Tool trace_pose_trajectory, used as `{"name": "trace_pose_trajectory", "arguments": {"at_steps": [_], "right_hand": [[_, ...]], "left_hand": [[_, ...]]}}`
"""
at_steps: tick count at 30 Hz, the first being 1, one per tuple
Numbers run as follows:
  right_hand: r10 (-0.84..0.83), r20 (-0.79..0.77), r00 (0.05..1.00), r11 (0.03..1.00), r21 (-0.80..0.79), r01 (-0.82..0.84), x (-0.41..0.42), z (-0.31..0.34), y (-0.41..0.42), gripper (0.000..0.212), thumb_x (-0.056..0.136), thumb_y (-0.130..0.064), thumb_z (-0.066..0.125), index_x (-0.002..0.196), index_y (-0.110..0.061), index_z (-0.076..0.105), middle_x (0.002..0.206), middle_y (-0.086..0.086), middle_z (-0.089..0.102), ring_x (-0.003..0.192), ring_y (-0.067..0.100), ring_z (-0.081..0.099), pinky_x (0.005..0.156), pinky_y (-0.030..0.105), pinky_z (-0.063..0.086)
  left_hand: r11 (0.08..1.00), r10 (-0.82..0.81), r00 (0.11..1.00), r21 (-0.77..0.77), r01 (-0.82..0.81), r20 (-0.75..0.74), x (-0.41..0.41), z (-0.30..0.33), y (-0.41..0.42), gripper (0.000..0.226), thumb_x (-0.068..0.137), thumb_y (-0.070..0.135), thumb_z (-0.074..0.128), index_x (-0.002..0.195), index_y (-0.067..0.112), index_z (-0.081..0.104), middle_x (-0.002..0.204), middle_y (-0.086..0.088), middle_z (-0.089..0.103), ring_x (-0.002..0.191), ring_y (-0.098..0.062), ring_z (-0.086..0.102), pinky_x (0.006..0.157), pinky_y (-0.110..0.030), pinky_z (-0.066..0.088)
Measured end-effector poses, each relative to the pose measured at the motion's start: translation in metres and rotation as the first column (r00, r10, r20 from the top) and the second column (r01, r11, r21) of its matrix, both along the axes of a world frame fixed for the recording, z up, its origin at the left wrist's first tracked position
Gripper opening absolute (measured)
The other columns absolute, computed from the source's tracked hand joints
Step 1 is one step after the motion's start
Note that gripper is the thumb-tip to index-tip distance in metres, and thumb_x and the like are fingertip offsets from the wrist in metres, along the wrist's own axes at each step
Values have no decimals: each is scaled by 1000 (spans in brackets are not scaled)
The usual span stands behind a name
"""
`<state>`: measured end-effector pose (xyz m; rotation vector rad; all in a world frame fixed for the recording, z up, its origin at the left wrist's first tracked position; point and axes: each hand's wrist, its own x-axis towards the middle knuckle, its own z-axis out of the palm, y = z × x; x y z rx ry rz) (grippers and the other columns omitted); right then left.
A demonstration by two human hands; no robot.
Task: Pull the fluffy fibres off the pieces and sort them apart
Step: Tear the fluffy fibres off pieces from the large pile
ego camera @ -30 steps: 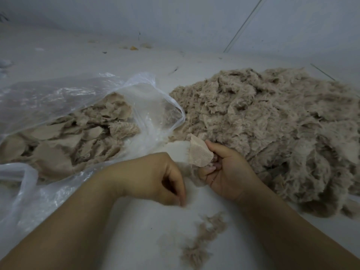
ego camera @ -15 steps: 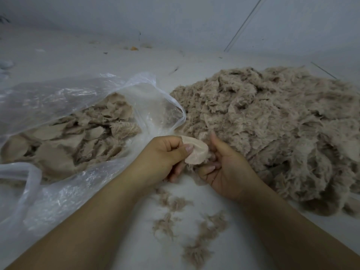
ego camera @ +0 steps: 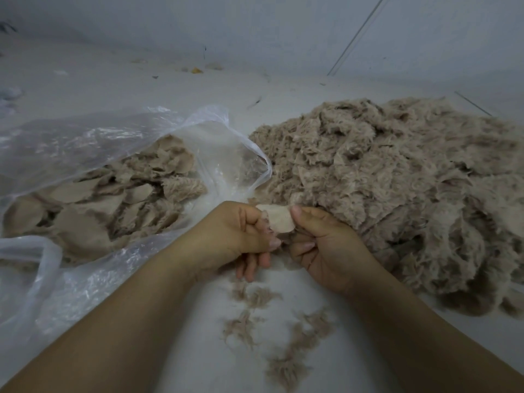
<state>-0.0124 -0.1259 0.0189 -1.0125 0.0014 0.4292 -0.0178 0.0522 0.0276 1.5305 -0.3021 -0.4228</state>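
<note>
Piece: small tan scrap (ego camera: 280,221), held up between both hands, near centre, above the floor (ego camera: 340,350).
Left hand: (ego camera: 238,236) thumb and forefinger curled, pinching the scrap's left edge where a fringe of fluff shows; other fingers hanging loosely bent below.
Right hand: (ego camera: 326,245) fingers curled, thumb tip pressed on the scrap's right edge, gripping it steady.
Fluff already pulled: loose tufts (ego camera: 255,299) scattered on the floor just near of the hands, toward the viewer.
Pile: big heap of fluffy pieces (ego camera: 397,188) at right, reaching from beside the right hand to the far right.
Bag: clear plastic bag (ego camera: 85,143) at left, mouth open toward the hands, holding flat tan pieces (ego camera: 85,222), mostly bare-looking.
Step in hand: plucking, judged from the pinch at the fringed edge; scrap looks nearly bare on the visible face, far side hidden.
Progress: early, judging by the size of the heap against the few tufts.
Next move: likely a short tug away from the right hand's grip, fluff dropped onto the tufts, then the stripped scrap into the bag.
Caution: firm hold with the right hand needed, or scrap slips with the fluff.
</note>
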Motion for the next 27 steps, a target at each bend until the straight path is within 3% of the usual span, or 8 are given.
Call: {"name": "trace_pose_trajectory", "arguments": {"at_steps": [4,7,11,13,15,17,20,27], "right_hand": [[31,27,999,1000,-7,-31,0,0,-1,19,81,-21,59,84,-3,57,48,-7,49,39,0,28,38,10,27],[20,28,999,1000,-3,-20,-2,2,0,17,81,-23,60,73,-8,62,44,-9,42,37,0,26,38,10,27],[-38,-77,996,995,84,44,-1,3,-1,21,79,-25,62,73,-9,50,48,-9,24,39,1,22,37,12,28],[-20,-122,992,991,132,36,0,5,-4,24,82,-27,60,68,-11,49,49,-8,24,38,2,23,36,13,29],[8,-148,989,986,166,16,0,7,-5,30,83,-31,58,62,-11,48,48,-7,25,35,3,23,34,13,27],[19,-154,988,983,184,10,1,8,-6,36,83,-34,57,56,-11,49,46,-6,26,33,3,23,33,13,25],[28,-162,986,983,183,2,0,8,-7,38,82,-36,56,51,-13,51,42,-7,26,31,2,23,32,11,24],[54,-161,985,980,196,-22,1,10,-9,37,84,-34,55,54,-13,50,45,-7,26,35,2,20,32,12,24]], "left_hand": [[988,154,988,-5,-154,21,2,2,-2,36,79,46,70,74,11,63,56,-11,58,37,-19,45,36,-18,29],[956,290,953,23,-293,88,0,-1,-14,25,92,26,64,73,10,66,46,-8,52,33,-16,39,35,-17,30],[698,651,757,-349,-626,-56,9,4,-8,22,100,20,53,84,4,55,54,-8,59,34,-16,43,35,-19,30],[620,668,733,-451,-642,-127,12,7,-6,23,100,23,54,95,1,54,72,-9,67,45,-20,55,41,-26,43],[685,653,751,-345,-642,-99,10,4,-14,19,95,12,61,107,-2,55,79,-9,66,51,-21,60,47,-29,49],[812,569,793,5,-584,217,6,-4,-25,7,90,8,66,96,8,64,77,-3,65,48,-12,56,47,-24,46],[863,144,872,373,-342,467,6,-4,-35,8,84,12,71,87,19,69,65,17,64,47,2,49,51,-14,39],[835,-19,899,501,-226,438,5,-3,-20,12,79,6,75,81,17,73,66,8,63,55,1,55,58,-16,46]]}}
